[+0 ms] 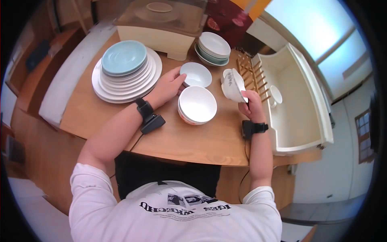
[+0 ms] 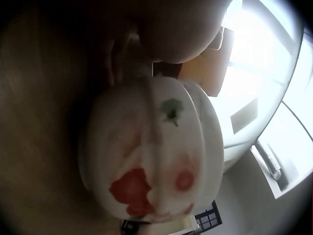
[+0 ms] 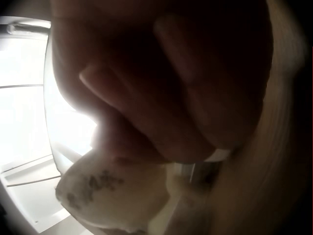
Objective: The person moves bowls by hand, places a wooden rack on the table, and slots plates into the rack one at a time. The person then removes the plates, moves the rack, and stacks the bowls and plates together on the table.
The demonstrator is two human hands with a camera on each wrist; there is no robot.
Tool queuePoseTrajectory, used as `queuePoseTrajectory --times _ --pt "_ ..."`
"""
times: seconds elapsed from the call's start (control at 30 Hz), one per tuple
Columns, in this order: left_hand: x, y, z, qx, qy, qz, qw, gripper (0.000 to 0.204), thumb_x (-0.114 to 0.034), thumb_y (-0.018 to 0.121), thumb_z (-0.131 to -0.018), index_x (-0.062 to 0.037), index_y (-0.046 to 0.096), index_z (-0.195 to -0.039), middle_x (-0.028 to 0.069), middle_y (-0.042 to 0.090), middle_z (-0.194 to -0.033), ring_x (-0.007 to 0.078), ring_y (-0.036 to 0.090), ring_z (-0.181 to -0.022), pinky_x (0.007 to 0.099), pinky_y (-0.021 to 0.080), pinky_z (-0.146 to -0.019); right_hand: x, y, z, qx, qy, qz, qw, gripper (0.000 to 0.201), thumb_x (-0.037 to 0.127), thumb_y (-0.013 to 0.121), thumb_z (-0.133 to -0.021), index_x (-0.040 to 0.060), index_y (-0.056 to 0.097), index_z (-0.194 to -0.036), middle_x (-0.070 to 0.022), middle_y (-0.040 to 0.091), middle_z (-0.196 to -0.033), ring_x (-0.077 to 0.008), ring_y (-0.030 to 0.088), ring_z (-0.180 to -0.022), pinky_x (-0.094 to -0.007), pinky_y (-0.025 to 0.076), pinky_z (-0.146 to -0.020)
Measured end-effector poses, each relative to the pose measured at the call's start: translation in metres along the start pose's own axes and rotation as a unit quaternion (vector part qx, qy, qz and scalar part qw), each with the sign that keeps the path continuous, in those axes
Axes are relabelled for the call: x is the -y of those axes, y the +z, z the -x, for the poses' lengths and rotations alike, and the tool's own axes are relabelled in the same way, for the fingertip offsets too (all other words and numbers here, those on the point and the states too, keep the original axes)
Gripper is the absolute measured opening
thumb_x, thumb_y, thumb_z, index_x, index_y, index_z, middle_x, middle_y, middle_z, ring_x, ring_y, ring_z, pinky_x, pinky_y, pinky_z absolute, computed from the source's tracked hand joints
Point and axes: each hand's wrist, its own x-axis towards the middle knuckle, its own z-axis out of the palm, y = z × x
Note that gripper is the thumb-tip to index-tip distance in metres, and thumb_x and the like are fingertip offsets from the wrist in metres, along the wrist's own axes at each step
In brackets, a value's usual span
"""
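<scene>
My left hand pinches the near-left rim of a pale bowl, its thumb over the edge. Right below it, two nested white bowls stand upright on the table; red and green prints show on the outer bowl in the left wrist view. On the right, my right hand grips the rim of a white bowl with a dark print, tipped on its side. Curled fingers fill the right wrist view above this printed bowl.
Plates topped by light blue ones are stacked at the left. Several bowls stand at the back, beside a lidded cream box. A wooden peg rack and a cream bin holding a white cup lie right.
</scene>
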Motion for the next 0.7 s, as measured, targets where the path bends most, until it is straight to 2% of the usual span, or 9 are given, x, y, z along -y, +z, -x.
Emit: queuePoseTrajectory --times 0.1,0.13,0.2,0.27,0.37,0.5,0.6,0.7 --pt "-0.002 0.002 -0.001 0.016 -0.008 0.035 0.999 0.047 -0.02 0.046 -0.111 -0.0089 0.043 -0.157 0.0069 0.068 -0.113 0.0099 0.067 -0.088 0.0257 0.057 -0.078 0.016 0.032 -0.008 0.008 -0.019 -0.027 0.999 0.037 0.028 0.063 -0.099 0.0064 0.058 -0.069 -0.0025 0.047 -0.048 -0.0121 0.036 -0.033 -0.0275 0.024 -0.033" --pt "-0.002 0.002 -0.001 0.015 -0.008 0.043 0.999 0.047 -0.021 0.046 -0.112 -0.0086 0.042 -0.157 0.0074 0.068 -0.114 0.0106 0.067 -0.089 0.0261 0.057 -0.078 0.023 0.048 -0.012 -0.013 -0.004 0.008 1.0 0.042 0.03 0.062 -0.1 0.0061 0.054 -0.066 -0.0014 0.044 -0.046 -0.0113 0.034 -0.032 -0.0271 0.025 -0.033" --pt "-0.001 0.002 -0.001 0.013 -0.011 0.053 0.998 0.047 -0.021 0.045 -0.112 -0.0082 0.042 -0.157 0.0086 0.069 -0.114 0.012 0.069 -0.09 0.027 0.058 -0.079 0.036 0.084 -0.019 -0.053 0.016 0.056 0.997 0.039 0.028 0.063 -0.099 0.0065 0.054 -0.067 -0.0018 0.046 -0.049 -0.0108 0.034 -0.033 -0.027 0.025 -0.033" --pt "0.001 0.0 -0.001 0.027 -0.014 0.075 0.997 0.048 -0.024 0.044 -0.112 -0.0072 0.042 -0.157 0.0099 0.069 -0.115 0.0135 0.069 -0.09 0.0277 0.058 -0.078 0.037 0.093 -0.033 -0.069 0.039 0.102 0.992 0.031 0.024 0.067 -0.096 0.0048 0.058 -0.072 -0.002 0.05 -0.054 -0.0107 0.035 -0.035 -0.0269 0.025 -0.034" --pt "-0.001 -0.005 -0.004 0.033 -0.027 0.117 0.992 0.049 -0.03 0.043 -0.112 -0.0057 0.043 -0.155 0.0113 0.069 -0.114 0.0152 0.07 -0.089 0.0282 0.058 -0.078 0.034 0.118 -0.043 -0.121 0.054 0.171 0.976 0.032 0.024 0.068 -0.095 0.0055 0.058 -0.072 -0.0014 0.05 -0.054 -0.0105 0.037 -0.036 -0.0267 0.025 -0.034" --pt "-0.008 -0.006 -0.001 0.031 -0.06 0.156 0.985 0.051 -0.038 0.046 -0.112 -0.0043 0.047 -0.151 0.0125 0.069 -0.113 0.0164 0.07 -0.085 0.0282 0.058 -0.077 0.03 0.128 -0.046 -0.123 0.066 0.202 0.969 0.034 0.026 0.068 -0.096 0.0069 0.057 -0.07 -0.0008 0.049 -0.053 -0.0098 0.036 -0.036 -0.0265 0.024 -0.035" --pt "0.001 -0.003 -0.005 0.012 -0.021 0.125 0.992 0.051 -0.041 0.045 -0.11 0.0002 0.053 -0.14 0.0139 0.07 -0.107 0.0166 0.071 -0.082 0.0303 0.059 -0.075 0.025 0.123 -0.051 -0.108 0.085 0.222 0.965 0.037 0.028 0.069 -0.097 0.0078 0.056 -0.069 -0.0002 0.048 -0.052 -0.0094 0.035 -0.036 -0.0266 0.023 -0.035" --pt "-0.001 -0.002 -0.004 0.013 -0.013 0.109 0.994 0.049 -0.038 0.049 -0.11 0.0006 0.054 -0.14 0.0131 0.07 -0.106 0.0158 0.071 -0.081 0.0299 0.059 -0.074 0.02 0.122 -0.049 -0.102 0.078 0.218 0.968 0.043 0.034 0.07 -0.098 0.0083 0.055 -0.067 0.0002 0.046 -0.051 -0.0092 0.034 -0.036 -0.0263 0.022 -0.035"
